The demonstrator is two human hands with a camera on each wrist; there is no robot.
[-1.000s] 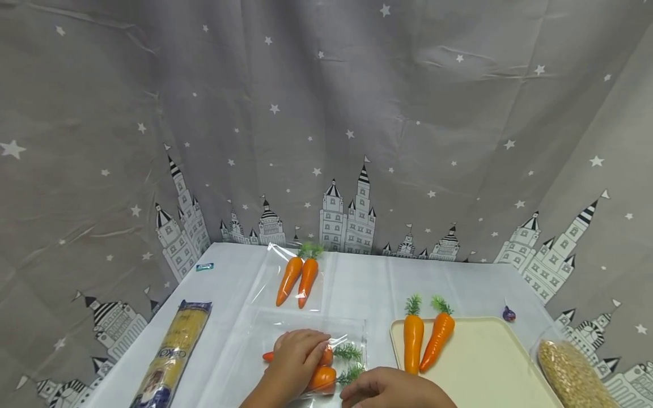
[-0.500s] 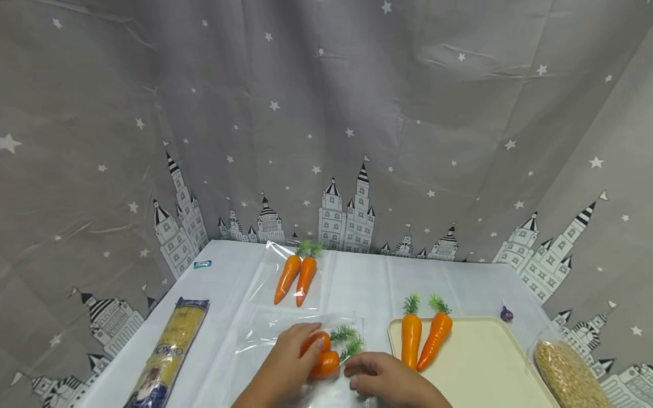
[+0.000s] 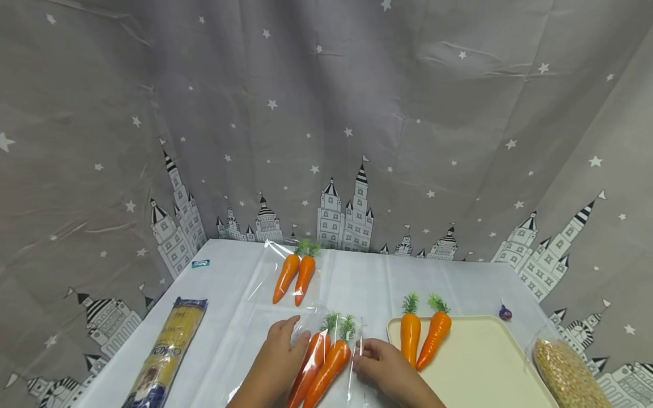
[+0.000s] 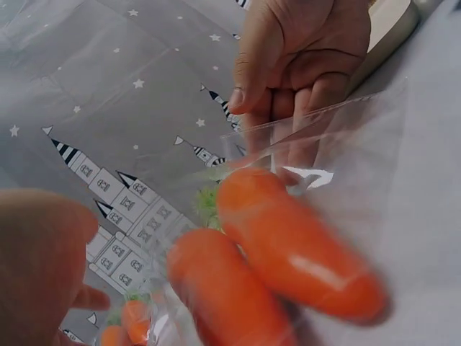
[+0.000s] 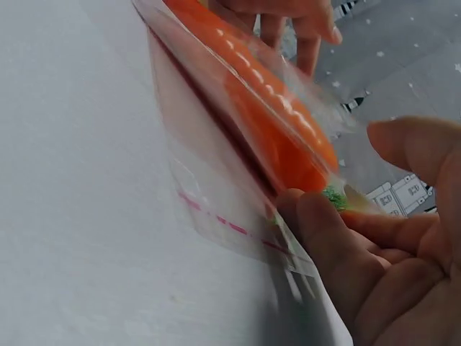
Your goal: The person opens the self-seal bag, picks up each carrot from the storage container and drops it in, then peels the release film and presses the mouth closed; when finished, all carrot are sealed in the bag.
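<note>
A second bagged pair lies beyond, pasta left, a tray right. Between the hands, the carrots slant diagonally, leaves pointing away. The left hand spreads loosely alongside; the right hand pinches their clear bag.

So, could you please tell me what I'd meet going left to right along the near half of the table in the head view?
Yellow packet, left hand, near bagged carrots, right hand, cream tray, bag of grain.
</note>
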